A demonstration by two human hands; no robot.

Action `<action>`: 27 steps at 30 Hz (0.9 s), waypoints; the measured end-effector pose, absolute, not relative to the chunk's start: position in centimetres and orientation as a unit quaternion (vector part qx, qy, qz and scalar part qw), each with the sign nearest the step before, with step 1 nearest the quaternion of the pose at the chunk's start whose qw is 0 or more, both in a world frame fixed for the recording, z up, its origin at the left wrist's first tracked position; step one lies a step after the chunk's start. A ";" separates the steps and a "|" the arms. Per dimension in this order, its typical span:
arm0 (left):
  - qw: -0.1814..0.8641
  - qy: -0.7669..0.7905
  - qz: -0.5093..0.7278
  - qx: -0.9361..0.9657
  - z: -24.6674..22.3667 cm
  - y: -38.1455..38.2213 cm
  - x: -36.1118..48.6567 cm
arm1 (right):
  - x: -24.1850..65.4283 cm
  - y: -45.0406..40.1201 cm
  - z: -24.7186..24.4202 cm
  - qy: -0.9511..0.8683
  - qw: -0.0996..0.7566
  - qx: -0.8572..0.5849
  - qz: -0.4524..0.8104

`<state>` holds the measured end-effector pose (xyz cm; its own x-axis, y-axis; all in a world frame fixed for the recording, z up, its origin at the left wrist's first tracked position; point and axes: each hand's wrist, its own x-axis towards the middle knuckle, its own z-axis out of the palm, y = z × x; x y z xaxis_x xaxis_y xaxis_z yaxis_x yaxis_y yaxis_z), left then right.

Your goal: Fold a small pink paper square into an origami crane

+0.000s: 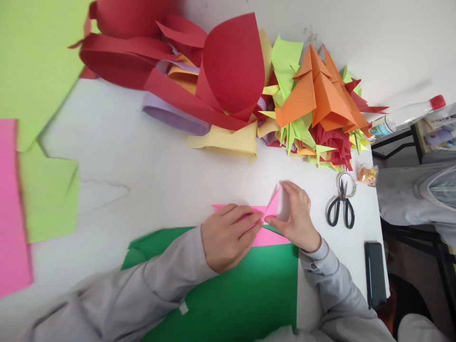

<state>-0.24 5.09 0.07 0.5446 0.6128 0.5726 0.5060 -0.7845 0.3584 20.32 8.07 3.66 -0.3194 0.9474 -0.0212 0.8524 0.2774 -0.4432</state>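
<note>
A folded pink paper (273, 205) lies over the top edge of a large green sheet (263, 285). My left hand (231, 235) presses on the pink paper from the left, its fingers together and pointing right. My right hand (297, 216) pinches a raised pointed flap of the same paper, with the thumb low near the left fingertips and the index finger at the flap's upper tip. Part of the pink paper is hidden under the left hand.
Red paper shapes (233, 64), an orange folded paper (329, 99) and many scraps lie along the far side. Black-handled scissors (342, 204), a tape roll (351, 184), a bottle (406, 116) and a black phone (375, 274) are at right. Light green sheets (50, 190) and pink paper (14, 209) lie left.
</note>
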 end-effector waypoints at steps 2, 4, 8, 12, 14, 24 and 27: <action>0.080 0.321 0.367 0.869 0.1 5.1 -0.3 | 20.2 8.0 3.7 -0.789 0.125 -0.572 0.187; 0.081 0.321 0.373 0.867 0.1 5.2 -0.3 | 20.1 8.0 3.7 -0.787 0.126 -0.575 0.184; 0.076 0.320 0.366 0.871 0.3 5.4 -0.3 | 20.0 8.1 3.6 -0.786 0.131 -0.577 0.180; 0.074 0.324 0.355 0.874 0.4 5.5 -0.5 | 20.6 8.0 4.0 -0.789 0.162 -0.558 0.199; 0.058 0.340 0.353 0.870 0.4 5.5 -0.7 | 21.1 7.3 4.6 -0.781 0.199 -0.552 0.214; -0.018 0.384 0.372 0.845 0.0 5.4 -0.5 | 21.9 1.1 5.6 -0.764 0.105 -0.618 0.151; -0.016 0.371 0.358 0.856 0.1 5.2 -0.4 | 22.1 1.0 5.4 -0.753 0.102 -0.631 0.158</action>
